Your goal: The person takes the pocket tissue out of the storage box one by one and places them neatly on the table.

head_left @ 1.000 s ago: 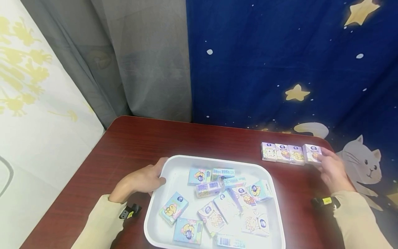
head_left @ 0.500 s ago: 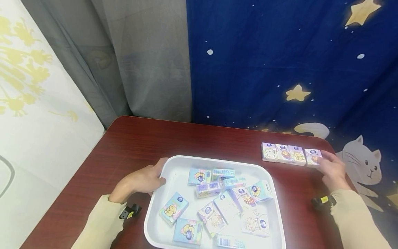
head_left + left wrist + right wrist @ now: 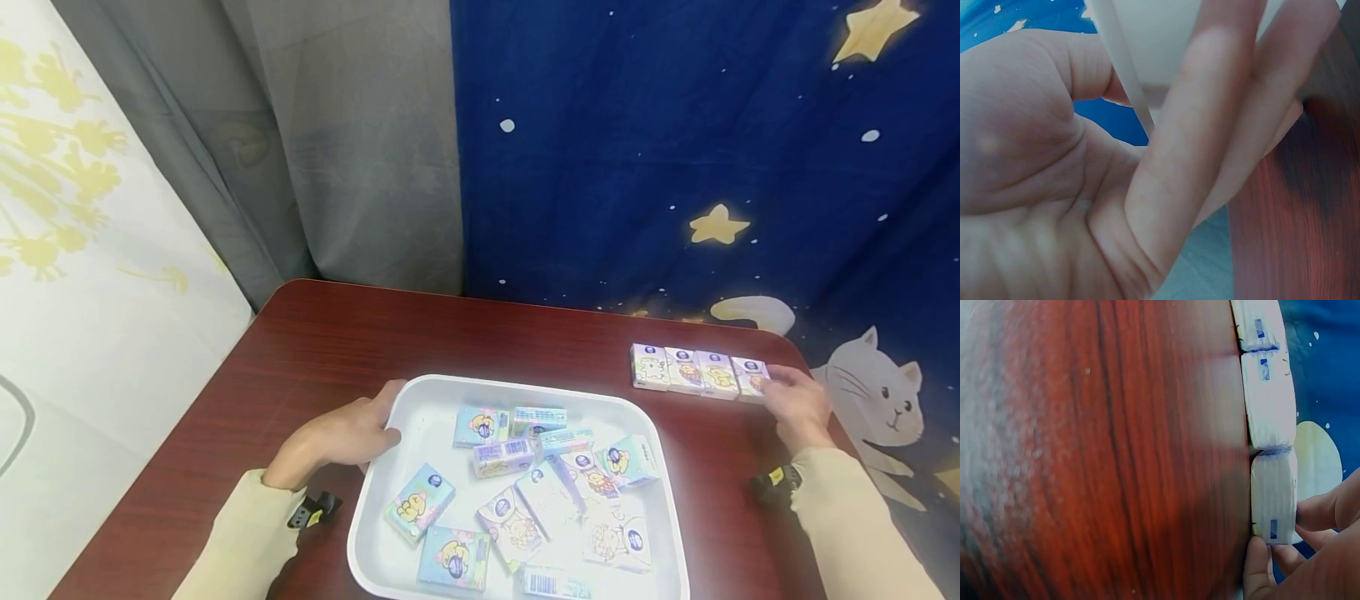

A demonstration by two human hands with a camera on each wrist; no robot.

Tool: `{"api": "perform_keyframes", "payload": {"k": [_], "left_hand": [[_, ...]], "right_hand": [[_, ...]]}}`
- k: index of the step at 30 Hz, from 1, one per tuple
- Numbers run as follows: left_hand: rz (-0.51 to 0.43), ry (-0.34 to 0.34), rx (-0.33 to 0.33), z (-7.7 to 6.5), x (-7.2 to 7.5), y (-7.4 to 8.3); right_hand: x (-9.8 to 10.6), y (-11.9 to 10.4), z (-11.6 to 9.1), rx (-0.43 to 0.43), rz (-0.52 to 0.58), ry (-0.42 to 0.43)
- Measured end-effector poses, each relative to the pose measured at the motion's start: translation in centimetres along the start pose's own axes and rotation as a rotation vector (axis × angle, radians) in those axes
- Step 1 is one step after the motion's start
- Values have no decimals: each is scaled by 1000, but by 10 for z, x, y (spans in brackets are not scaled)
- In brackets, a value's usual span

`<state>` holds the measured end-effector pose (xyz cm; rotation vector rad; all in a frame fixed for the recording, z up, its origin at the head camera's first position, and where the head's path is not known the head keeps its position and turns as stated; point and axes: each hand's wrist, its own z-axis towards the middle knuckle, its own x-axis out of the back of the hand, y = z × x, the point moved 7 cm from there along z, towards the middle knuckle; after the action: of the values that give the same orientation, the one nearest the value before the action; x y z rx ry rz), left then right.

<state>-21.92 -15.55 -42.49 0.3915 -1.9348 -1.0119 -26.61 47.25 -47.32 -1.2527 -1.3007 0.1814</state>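
Observation:
My left hand [image 3: 351,429] grips the left rim of a white plastic tray [image 3: 525,388], thumb inside and fingers behind the wall. In the left wrist view, the fingers [image 3: 1191,137] wrap beneath the tray's wall [image 3: 1116,56]. At the table's far right, my right hand [image 3: 799,406] holds the outer end of a small purple-and-white tissue pack [image 3: 750,377]. That pack lies flat at the right end of a row of similar tissue packs [image 3: 682,369], side against side. In the right wrist view, the thumb and fingertips [image 3: 1258,550] close on the end of the pack [image 3: 1272,494].
Several blue tissue packs [image 3: 453,558] and purple-and-white packs [image 3: 512,527] lie loosely in the tray, some overlapping. The dark red wooden table [image 3: 322,333] ends just beyond the row, before a blue curtain [image 3: 570,167]. A grey curtain [image 3: 367,150] hangs at the back left.
My right hand has lowered the end tissue pack onto the table and moved it left against the row, closing the gap. The left hand and the tray have stayed put.

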Motion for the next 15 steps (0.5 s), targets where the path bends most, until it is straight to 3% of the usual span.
{"api": "perform_keyframes", "payload": {"k": [15], "left_hand": [[-2, -7, -12, -1, 0, 3]], "right_hand": [[2, -6, -8, 24, -4, -8]]}}
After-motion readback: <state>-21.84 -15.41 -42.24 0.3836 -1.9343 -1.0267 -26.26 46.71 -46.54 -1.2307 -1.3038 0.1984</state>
